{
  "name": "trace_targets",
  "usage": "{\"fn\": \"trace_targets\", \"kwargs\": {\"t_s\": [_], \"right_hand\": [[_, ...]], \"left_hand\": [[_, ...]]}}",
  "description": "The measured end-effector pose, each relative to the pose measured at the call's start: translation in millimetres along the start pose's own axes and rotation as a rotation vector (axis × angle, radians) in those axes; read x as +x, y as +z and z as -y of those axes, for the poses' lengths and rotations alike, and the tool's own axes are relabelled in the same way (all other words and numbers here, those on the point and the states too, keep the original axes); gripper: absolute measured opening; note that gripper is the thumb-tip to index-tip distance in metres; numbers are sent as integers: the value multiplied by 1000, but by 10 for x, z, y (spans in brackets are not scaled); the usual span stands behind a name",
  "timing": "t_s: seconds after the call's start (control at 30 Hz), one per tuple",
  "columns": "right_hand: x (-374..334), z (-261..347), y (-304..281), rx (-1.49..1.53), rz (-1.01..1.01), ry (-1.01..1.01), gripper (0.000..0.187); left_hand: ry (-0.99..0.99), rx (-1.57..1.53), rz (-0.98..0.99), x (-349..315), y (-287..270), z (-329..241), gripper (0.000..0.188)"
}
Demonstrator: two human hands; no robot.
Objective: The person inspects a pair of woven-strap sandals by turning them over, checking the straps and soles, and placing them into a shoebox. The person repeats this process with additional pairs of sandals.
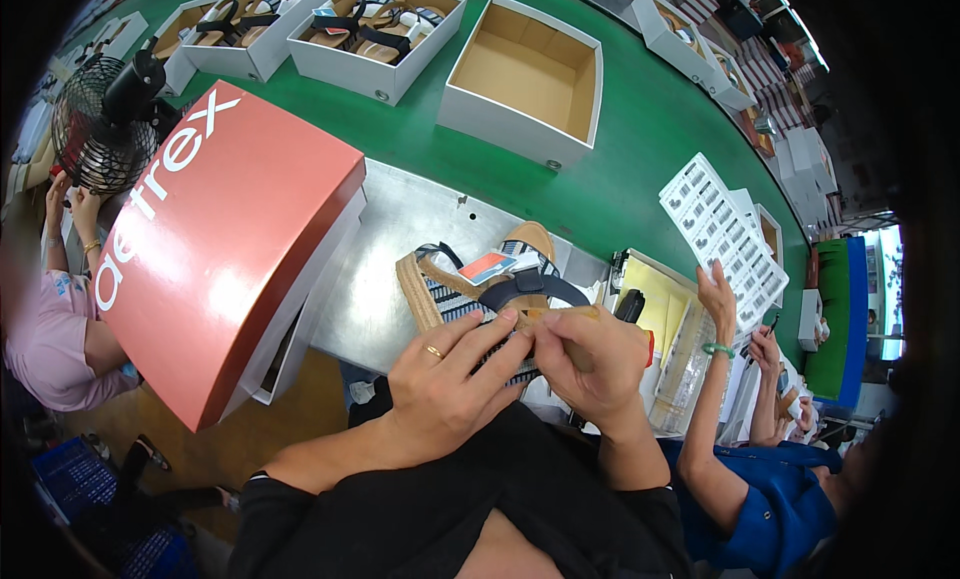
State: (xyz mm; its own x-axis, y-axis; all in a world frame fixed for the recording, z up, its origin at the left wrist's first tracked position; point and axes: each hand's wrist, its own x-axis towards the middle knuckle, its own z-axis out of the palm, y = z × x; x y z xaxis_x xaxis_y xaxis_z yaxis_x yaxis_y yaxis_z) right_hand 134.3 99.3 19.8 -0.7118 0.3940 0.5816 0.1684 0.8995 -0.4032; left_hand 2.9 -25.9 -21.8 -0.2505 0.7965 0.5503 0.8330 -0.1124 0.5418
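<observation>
A pair of wedge sandals lies on the metal worktop right before me. The left-hand sandal (425, 294) has a tan strap and a striped footbed. The other sandal (535, 291) has a dark strap, and a red and blue tag (487, 268) lies between them. My left hand (455, 374), with a ring on one finger, grips the dark-strapped sandal with bent fingers. Against the same strap, my right hand (590, 364) is closed in a pinch, its fingertips meeting those of the left. Whatever sits in that pinch is too small and covered to name.
A large red-lidded box (230, 249) stands close at left, beside a black fan (105, 119). Across the green table (400, 129) are an open white box (525, 79) and boxes of sandals (375, 34). At right, a co-worker's hand (717, 304) holds printed sheets (720, 239) over a tray (690, 369).
</observation>
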Motion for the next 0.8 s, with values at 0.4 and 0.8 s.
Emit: {"fn": "trace_targets", "kwargs": {"t_s": [0.4,0.8], "right_hand": [[-124,78,-104,141,-13,4,29],[-27,51,101,91,-108,58,20]], "left_hand": [[-45,8,-11,23,-53,-9,59],[2,28,-33,-59,26,-24,58]]}}
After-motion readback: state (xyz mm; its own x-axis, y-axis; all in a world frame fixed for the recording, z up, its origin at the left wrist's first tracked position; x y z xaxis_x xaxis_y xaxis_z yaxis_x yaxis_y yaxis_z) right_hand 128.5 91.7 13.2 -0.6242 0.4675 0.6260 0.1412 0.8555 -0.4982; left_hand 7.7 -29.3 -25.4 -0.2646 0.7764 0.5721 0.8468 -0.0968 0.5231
